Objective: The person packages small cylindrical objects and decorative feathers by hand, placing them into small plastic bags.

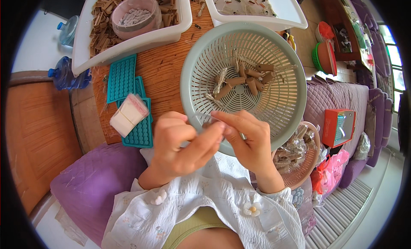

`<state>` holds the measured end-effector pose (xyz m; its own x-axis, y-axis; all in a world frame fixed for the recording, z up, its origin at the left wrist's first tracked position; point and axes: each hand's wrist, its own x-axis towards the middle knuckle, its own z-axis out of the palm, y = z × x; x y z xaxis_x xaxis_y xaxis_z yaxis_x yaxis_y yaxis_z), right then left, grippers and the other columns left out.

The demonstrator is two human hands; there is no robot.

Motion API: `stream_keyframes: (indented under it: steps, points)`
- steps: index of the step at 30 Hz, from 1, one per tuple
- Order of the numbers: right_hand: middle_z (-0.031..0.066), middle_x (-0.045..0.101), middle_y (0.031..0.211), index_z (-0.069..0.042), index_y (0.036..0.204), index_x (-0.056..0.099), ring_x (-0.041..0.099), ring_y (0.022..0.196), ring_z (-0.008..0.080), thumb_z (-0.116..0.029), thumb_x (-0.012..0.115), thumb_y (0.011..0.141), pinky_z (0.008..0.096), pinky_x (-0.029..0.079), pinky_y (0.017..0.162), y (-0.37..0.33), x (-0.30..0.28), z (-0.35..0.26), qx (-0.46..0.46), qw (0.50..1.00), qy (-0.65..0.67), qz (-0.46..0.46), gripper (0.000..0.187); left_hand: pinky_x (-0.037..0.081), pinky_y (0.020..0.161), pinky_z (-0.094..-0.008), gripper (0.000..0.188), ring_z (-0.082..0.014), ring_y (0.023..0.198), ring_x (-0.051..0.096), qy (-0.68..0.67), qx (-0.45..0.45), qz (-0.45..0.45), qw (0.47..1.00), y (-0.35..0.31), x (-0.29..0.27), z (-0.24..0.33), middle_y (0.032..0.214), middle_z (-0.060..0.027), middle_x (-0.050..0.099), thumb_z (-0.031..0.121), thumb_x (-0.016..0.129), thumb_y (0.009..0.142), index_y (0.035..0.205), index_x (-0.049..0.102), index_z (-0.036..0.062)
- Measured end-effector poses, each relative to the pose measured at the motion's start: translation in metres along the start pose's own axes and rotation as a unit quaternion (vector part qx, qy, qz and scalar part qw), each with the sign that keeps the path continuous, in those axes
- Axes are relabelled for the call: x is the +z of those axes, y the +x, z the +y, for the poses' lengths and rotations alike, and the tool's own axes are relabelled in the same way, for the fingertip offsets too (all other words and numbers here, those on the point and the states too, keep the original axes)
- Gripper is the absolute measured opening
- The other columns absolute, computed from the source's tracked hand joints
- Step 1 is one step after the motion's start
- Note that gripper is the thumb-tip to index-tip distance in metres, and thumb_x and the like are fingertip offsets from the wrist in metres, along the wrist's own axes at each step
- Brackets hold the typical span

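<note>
My left hand (177,142) and my right hand (250,139) meet over the near rim of a grey-green slotted basket (294,84). Fingertips of both are pinched together around a small piece of clear plastic film (202,118), mostly covered by the fingers; whether anything is inside it I cannot make out. Several short brown pieces (235,81), some with clear wrapping, lie at the basket's bottom. Left of my left hand, a banded stack of small clear bags (127,117) rests on teal moulded trays (139,135).
A white bin (150,46) of brown pieces holds a pink tub (135,28). Another white bin (265,22) stands at the far right of the wooden table (165,73). A pink basket (314,157) of wrapped pieces sits at right, near a red box (339,127) on purple seating.
</note>
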<state>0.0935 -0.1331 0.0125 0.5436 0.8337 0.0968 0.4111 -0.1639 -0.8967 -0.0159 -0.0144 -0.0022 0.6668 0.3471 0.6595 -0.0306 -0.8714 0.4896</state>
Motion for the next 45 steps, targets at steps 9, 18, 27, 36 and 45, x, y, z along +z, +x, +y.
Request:
stream_keyframes:
  steps: [9,18,27,36,45]
  points:
    - [0.0032,0.048,0.06,-0.002,0.101,0.06,0.046,0.052,0.0165,-0.003,0.064,0.065,0.029,0.041,0.047,0.001,0.009,-0.005,-0.107,0.979,-0.176,-0.001,0.036,0.039,0.05,-0.028,0.031,-0.0163,0.06,0.04,-0.074,-0.025,-0.029,0.997,0.005,0.002,-0.005,0.066,0.0005,0.034,0.006,0.069,0.058,0.088,0.066,0.0113]
    - [0.003,0.048,0.059,-0.002,0.096,0.06,0.048,0.053,0.0155,-0.001,0.063,0.066,0.0291,0.041,0.047,0.001,0.006,-0.009,-0.12,0.976,-0.179,-0.021,0.03,0.032,0.05,-0.0216,0.004,-0.0093,0.059,0.04,-0.275,-0.318,0.046,0.906,0.006,-0.01,-0.034,0.065,0.0015,0.044,0.007,0.053,0.077,0.075,0.057,0.0077]
    - [0.004,0.048,0.063,-0.002,0.102,0.061,0.044,0.053,0.0117,-0.006,0.058,0.08,0.0228,0.036,0.05,-0.002,-0.002,0.006,0.001,0.995,0.101,0.019,0.022,0.037,0.052,-0.0228,0.016,-0.0103,0.057,0.042,-0.539,-0.314,0.136,0.77,-0.005,-0.016,-0.047,0.081,-0.0108,0.052,-0.007,0.035,0.078,0.084,0.045,0.0035]
    - [0.0028,0.056,0.073,0.0,0.106,0.059,0.044,0.06,0.0047,-0.017,0.052,0.087,0.0189,0.035,0.052,-0.012,0.002,0.002,0.113,0.928,0.353,-0.032,0.027,0.039,0.063,-0.0226,0.026,-0.0115,0.07,0.048,-0.534,-0.27,-0.083,0.797,-0.002,0.007,-0.015,0.08,-0.0072,0.052,0.025,0.054,0.08,0.08,0.05,-0.0002]
    - [0.0023,0.054,0.068,0.001,0.103,0.059,0.044,0.056,0.0076,-0.011,0.051,0.085,0.0205,0.039,0.055,-0.015,0.014,0.012,0.152,0.846,0.511,-0.016,0.023,0.037,0.047,-0.026,0.007,-0.012,0.052,0.047,-0.359,-0.306,-0.15,0.869,0.003,0.0,-0.005,0.058,-0.0016,0.05,0.011,0.059,0.079,0.079,0.055,0.0059]
